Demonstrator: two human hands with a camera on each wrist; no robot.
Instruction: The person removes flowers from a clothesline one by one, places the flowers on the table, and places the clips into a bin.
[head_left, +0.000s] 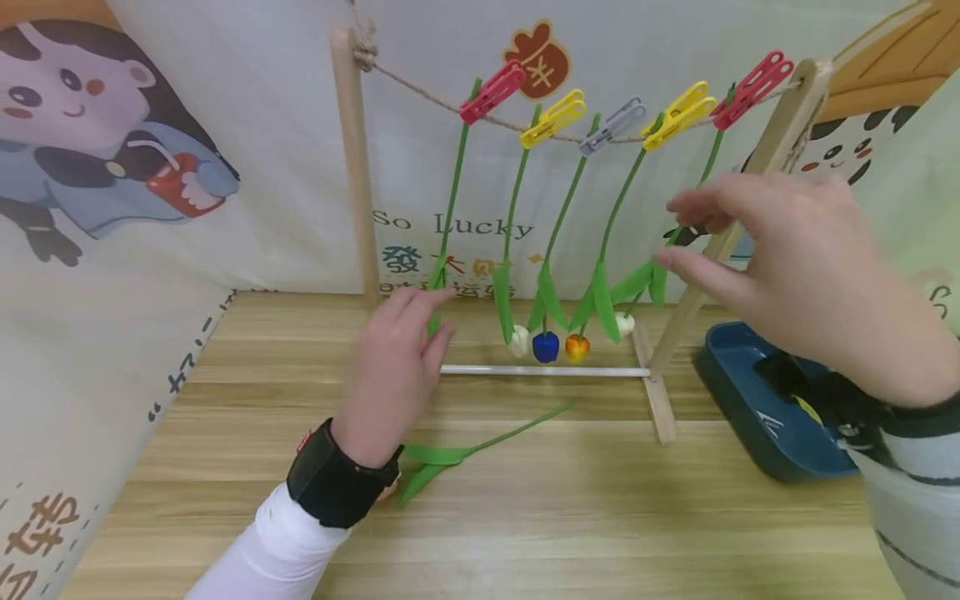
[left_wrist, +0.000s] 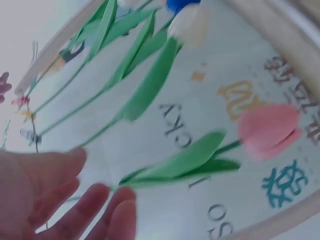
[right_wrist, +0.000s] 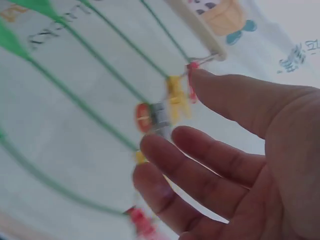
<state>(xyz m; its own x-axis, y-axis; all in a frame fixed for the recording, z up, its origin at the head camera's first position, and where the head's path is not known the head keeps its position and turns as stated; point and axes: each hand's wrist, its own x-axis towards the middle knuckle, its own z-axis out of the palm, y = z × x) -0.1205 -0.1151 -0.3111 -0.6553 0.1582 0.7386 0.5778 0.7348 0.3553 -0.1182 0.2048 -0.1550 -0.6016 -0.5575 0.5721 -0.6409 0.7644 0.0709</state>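
"Right hand (head_left: 810, 267) up, thumb and fingers spread by the right post (head_left: 690, 308)!"
"Left hand (head_left: 393, 367) loosely parted beside the pink tulip (left_wrist: 270, 131), hanging from the rope (head_left: 416, 85)."
"Room?"
"Wide gap between hands; blue tray (head_left: 723, 400) edges the right."

I have before me a table (head_left: 637, 533) with light wood grain. On the right part of this table I see a dark blue tray (head_left: 738, 417). Behind the table there is a pale cloth (head_left: 285, 100), printed with the words "So Lucky" (head_left: 480, 223), and under them coloured characters (head_left: 401, 259). Higher behind the table I find a red bag picture (head_left: 546, 62). Behind the table's left side I notice a cartoon figure (head_left: 71, 108) with a red cup (head_left: 168, 187); behind its right side, another cartoon face (head_left: 836, 152).
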